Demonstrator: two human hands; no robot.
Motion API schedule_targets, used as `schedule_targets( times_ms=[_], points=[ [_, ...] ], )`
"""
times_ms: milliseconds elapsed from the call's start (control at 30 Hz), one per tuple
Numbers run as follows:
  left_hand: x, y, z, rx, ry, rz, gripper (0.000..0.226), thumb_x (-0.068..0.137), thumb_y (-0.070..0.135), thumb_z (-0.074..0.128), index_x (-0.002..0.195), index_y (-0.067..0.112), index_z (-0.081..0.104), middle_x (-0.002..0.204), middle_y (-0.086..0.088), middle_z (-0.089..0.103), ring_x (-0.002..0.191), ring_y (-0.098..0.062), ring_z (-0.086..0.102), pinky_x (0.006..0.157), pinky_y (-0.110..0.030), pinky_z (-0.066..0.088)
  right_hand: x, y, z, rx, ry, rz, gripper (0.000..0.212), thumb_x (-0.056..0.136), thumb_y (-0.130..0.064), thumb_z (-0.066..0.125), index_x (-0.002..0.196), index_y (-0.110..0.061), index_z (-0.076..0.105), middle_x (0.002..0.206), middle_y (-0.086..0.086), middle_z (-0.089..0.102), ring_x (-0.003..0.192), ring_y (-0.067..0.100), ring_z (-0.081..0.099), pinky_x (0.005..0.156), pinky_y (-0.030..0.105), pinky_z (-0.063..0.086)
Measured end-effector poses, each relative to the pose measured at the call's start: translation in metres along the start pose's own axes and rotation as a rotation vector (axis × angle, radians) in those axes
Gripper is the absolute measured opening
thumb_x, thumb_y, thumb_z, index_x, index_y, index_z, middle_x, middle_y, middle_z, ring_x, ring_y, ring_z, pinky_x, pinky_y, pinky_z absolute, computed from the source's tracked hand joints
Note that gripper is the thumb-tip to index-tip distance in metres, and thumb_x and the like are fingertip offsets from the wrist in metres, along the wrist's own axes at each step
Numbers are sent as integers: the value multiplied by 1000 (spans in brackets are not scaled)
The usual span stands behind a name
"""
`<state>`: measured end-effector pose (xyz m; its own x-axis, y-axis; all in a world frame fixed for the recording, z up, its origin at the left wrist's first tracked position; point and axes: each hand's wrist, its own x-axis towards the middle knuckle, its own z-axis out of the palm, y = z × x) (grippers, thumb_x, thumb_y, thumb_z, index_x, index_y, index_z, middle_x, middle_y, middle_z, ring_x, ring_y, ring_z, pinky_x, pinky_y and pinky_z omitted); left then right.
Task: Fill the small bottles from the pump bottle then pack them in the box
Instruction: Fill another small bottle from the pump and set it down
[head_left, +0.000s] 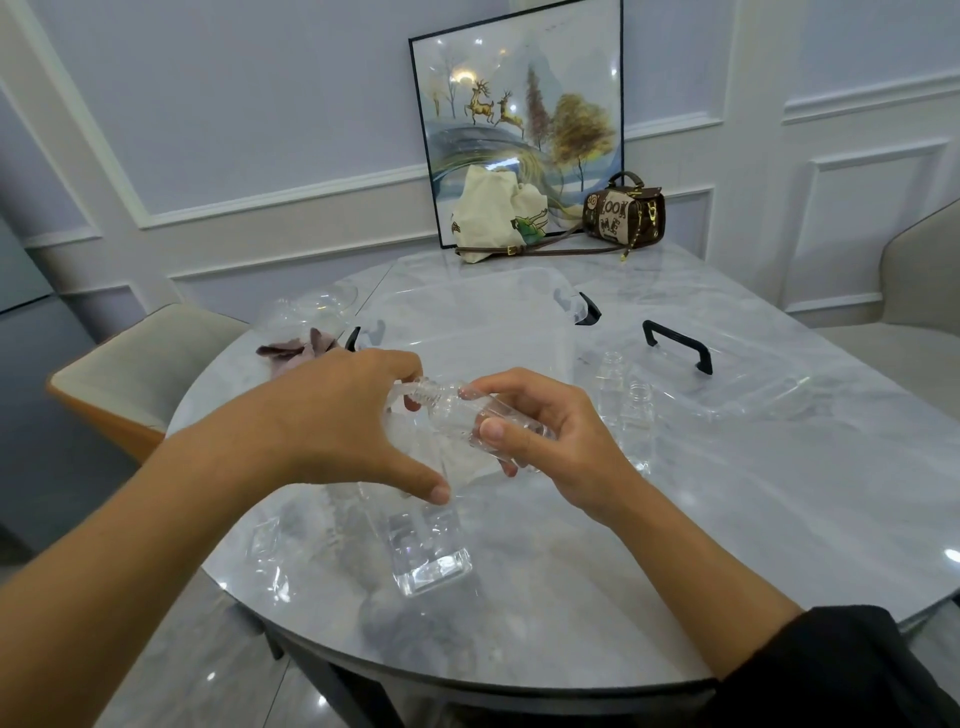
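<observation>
A tall clear square pump bottle (426, 545) stands on the marble table near the front edge. My left hand (332, 415) covers its top, fingers bent over the pump head and thumb stretched down along the bottle's side. My right hand (550, 447) holds a small clear bottle (457, 410) tilted, its threaded open mouth up against the pump nozzle. Two more small clear bottles (610, 379) (638, 415) stand uncapped just right of my hands. The clear plastic box (563, 332) with black latches sits open behind them.
The box's clear lid (753, 395) with a black handle lies on the right. A pink cloth (296, 351) and clear items (317, 306) lie back left. A cream bag (493, 213) and brown handbag (623, 208) stand by a framed picture. Chairs flank the table (779, 519).
</observation>
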<state>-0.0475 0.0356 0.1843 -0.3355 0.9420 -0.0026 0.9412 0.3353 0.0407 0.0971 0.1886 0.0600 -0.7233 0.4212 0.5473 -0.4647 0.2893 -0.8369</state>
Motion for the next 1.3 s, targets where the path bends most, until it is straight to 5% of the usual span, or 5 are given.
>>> schedule_targets(
  times_ms=[433, 733, 867, 1100, 1300],
  points=[
    [1, -7, 6, -54, 16, 18, 82, 46, 92, 77, 108, 41, 59, 99, 18, 68, 89, -4, 63, 81, -38, 57, 1, 2, 0, 9, -11, -8, 25, 93, -12, 69, 118, -12, 71, 83, 23, 66, 58, 14, 58, 60, 19, 48],
    [-3, -6, 28, -58, 79, 15, 61, 68, 81, 67, 110, 40, 53, 100, 14, 66, 89, -8, 62, 80, -41, 56, 1, 6, -2, -47, 4, 46, 26, 89, -16, 73, 114, -8, 73, 78, 9, 66, 60, 11, 57, 57, 29, 49],
    [-1, 0, 25, -23, 73, 23, 55, 73, 75, 72, 107, 35, 54, 99, 11, 66, 89, -11, 62, 81, -41, 55, 0, 5, -4, -47, 17, 63, 29, 89, -16, 72, 115, -5, 72, 83, 21, 68, 61, 11, 59, 58, 29, 50],
    [-1, 2, 10, -8, 63, 22, 57, 64, 79, 79, 90, 33, 59, 83, 15, 62, 74, -3, 57, 65, -30, 48, 1, 5, -3, 96, -28, 97, 26, 91, -23, 62, 113, -15, 74, 83, 10, 69, 61, 21, 57, 59, 28, 47],
    [1, 3, 1, 34, 44, 19, 65, 49, 84, 83, 80, 34, 55, 75, 16, 61, 71, -2, 58, 59, -25, 38, 5, 0, -5, 337, -99, 253, 43, 86, -19, 47, 120, -3, 70, 89, 19, 70, 68, 28, 60, 59, 29, 46]
  ],
)
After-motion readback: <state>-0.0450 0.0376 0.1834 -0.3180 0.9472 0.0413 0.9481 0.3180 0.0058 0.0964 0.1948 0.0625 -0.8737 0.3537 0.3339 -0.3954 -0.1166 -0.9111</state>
